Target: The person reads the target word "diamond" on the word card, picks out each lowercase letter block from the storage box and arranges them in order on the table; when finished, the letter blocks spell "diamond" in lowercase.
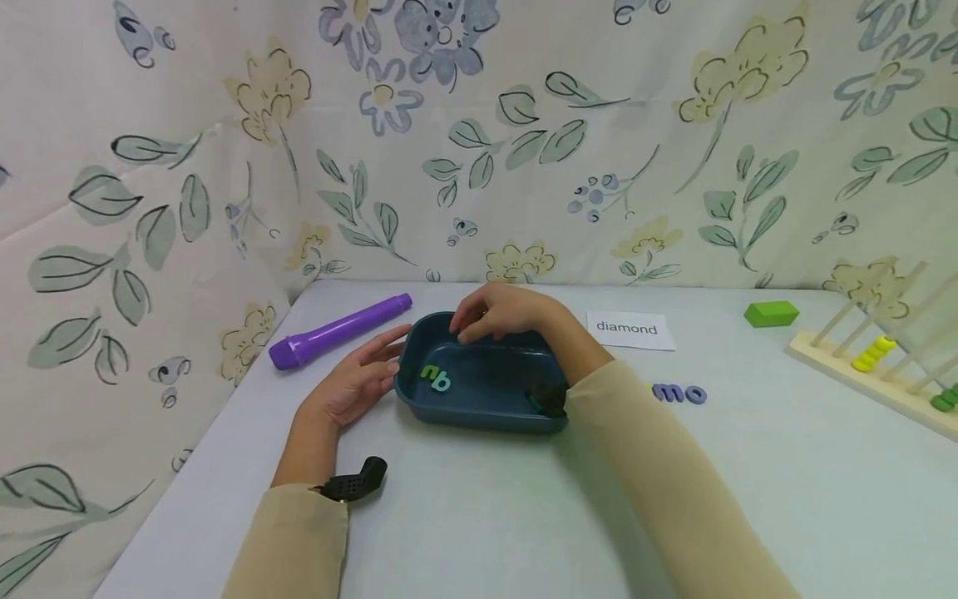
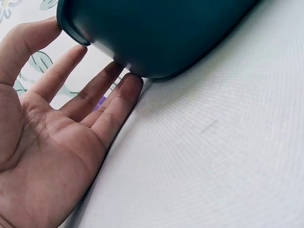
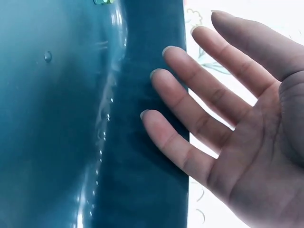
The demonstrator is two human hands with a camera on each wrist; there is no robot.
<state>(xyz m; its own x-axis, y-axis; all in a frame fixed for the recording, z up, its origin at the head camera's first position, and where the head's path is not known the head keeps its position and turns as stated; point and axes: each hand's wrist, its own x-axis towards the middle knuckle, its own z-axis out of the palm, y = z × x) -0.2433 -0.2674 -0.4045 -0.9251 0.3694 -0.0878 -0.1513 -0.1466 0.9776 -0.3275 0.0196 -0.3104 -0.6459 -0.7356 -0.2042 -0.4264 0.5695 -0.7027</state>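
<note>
So the left hand (image 1: 358,384) has relaxed, extended fingers against the left end of the blue tray (image 1: 479,418), which sits on the white table (image 1: 479,516). Right hand (image 1: 503,312) hangs loosely over the far side, gripping nothing.

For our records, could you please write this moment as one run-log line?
left hand: touching blue tray | right hand: over tray, empty | in tray: green letter, teal letter | card: "diamond"
</note>
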